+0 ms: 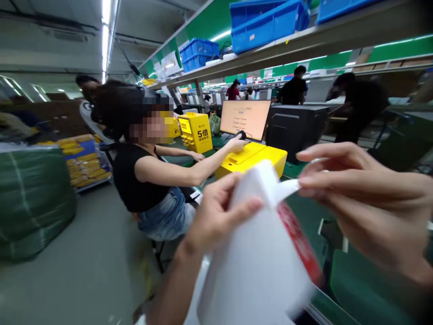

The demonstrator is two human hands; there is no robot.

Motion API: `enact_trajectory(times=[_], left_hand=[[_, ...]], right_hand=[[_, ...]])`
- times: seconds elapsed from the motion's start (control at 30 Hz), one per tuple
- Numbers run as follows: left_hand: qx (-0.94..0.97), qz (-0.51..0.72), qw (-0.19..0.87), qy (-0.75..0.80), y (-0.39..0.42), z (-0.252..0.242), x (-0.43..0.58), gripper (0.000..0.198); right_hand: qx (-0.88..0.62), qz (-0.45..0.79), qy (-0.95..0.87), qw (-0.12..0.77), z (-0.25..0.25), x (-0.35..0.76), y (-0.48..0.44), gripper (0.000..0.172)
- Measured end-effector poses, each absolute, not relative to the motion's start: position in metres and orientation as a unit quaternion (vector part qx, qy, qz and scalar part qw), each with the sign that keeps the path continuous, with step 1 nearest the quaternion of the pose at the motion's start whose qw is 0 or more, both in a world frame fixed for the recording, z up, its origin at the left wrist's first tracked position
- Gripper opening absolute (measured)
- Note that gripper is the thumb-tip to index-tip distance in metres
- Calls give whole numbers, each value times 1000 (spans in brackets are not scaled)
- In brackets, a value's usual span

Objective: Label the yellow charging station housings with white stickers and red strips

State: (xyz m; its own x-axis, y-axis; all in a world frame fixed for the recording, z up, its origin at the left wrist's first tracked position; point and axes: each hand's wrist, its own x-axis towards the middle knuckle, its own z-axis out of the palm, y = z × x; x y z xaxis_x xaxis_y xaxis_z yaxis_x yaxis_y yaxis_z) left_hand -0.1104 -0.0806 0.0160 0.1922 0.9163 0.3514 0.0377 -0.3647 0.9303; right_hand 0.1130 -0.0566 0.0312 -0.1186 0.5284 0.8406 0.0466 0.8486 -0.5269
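Observation:
My left hand [219, 212] grips a large white sheet [257, 266] near its top edge, thumb in front and fingers behind. The sheet looks like paper, bent over at the top, and motion blurs its lower part. A narrow white strip [286, 189] sticks out from its top right corner. Thumb and fingers of my right hand [365, 198] pinch the end of that strip. Behind the sheet's right side shows a red printed piece [299, 241], too blurred to read.
A seated co-worker [145, 158] on the left holds a dark handheld device over a yellow case [250, 158]. Behind stand a yellow box [199, 133], a lit monitor [245, 118] and a black case [296, 128]. Blue bins [270, 25] line the overhead shelf. A green wrapped bale [35, 203] stands far left.

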Motion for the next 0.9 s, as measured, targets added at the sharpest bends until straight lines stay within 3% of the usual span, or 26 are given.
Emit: enact_trajectory(times=[0.1,0.2,0.33,0.43,0.53,0.7,0.8,0.9], left_hand=[[601,432,381,555,-101,-17,-187,42],[557,300,359,686,-119,-96,-254,49],[494,303,211,787,-124,-224,-286,50],[492,343,164,783,-110,-262,-274,49],[519,401,159,738,-86,-224,-245,50],[616,500,287,538,-66,-96,-174,30],[629,545,258,491,-64,-60,-148,17],[622,569,205,498,-55,-58,-148,17]], right_hand=[[-188,235,-730,614,29,99,-43,15],[-261,266,-734,567,23,113,-22,5],[-342,308,-752,471,12,139,4,13],[-353,352,-782,374,2,135,12,15],[-339,387,-806,293,-3,111,9,12],[-289,322,-863,262,-2,57,-1,61],[-260,288,-874,294,-1,33,-2,63],[-253,287,-866,322,2,22,-3,57]])
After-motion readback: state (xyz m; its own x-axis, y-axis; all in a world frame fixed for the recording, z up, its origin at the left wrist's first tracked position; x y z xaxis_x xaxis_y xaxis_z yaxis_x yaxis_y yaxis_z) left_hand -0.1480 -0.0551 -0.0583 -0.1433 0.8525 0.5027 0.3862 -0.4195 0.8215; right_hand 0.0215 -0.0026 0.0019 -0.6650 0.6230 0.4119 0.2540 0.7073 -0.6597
